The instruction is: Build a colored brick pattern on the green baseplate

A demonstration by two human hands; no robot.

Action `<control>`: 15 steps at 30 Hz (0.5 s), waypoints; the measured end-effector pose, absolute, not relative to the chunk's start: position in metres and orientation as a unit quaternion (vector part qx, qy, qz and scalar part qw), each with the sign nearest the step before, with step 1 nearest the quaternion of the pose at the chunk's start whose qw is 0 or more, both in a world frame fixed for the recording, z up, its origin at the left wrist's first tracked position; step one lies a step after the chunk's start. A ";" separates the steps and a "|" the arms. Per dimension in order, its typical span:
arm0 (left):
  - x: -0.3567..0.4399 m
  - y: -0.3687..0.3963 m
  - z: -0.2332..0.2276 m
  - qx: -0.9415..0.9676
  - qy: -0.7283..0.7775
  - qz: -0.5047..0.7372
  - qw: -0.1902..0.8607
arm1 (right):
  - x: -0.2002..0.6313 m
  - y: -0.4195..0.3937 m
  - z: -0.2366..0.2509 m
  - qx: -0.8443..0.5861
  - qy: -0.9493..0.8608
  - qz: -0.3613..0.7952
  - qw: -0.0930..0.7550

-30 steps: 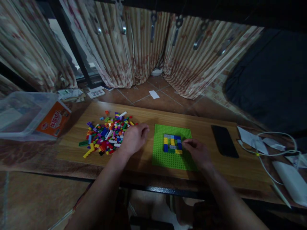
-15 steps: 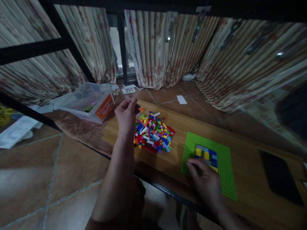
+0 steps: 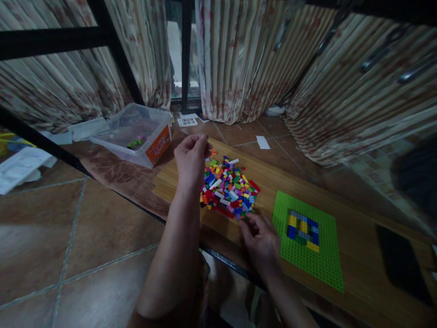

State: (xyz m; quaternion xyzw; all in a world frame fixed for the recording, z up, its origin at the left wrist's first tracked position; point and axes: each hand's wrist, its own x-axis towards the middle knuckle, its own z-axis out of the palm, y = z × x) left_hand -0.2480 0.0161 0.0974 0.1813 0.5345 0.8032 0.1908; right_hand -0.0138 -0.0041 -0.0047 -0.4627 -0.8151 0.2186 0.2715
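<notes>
Left of frame: we note a clear plastic tub (image 3: 134,134) at upper left centre, lying tilted on the brown mat, with an orange label (image 3: 158,146) on its near end. The label carries print, but it is too blurred to read. Just beyond the tub, a white card (image 3: 187,121) on the floor tiles shows a QR-type pattern; no legible text.

Centre: the left hand (image 3: 192,157) is raised above the near left edge of the brick pile (image 3: 229,187), fingers curled shut with thumb against fingertips, as if pinching. We cannot tell whether a brick is in the pinch. Half a second ago it was raised in much the same pose; a second ago it lay low on the pile.

Centre right: the right hand (image 3: 261,239) has changed most. Half a second ago its fingers lay on the green baseplate (image 3: 309,239) at the small build (image 3: 303,230); now it has come off the plate and sits at the near right edge of the pile, fingers loosely spread, holding nothing we can see. We judge that placing has given way to picking.

Right: the baseplate lies flat on the wooden board (image 3: 355,269), the blue, yellow and grey build on its upper middle. A dark phone (image 3: 401,264) lies at far right.
</notes>
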 end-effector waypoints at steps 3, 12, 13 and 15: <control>-0.246 0.017 0.097 0.192 0.525 0.804 0.200 | -0.020 -0.005 -0.006 -0.451 -0.836 0.192 0.246; -0.243 0.016 0.099 0.186 0.532 0.799 0.212 | -0.025 -0.001 0.003 -0.446 -0.849 0.164 0.231; -0.242 0.017 0.100 0.186 0.532 0.798 0.214 | -0.027 -0.001 0.004 -0.438 -0.853 0.167 0.228; -0.241 0.017 0.099 0.188 0.535 0.795 0.216 | -0.032 -0.002 0.004 -0.420 -0.864 0.171 0.220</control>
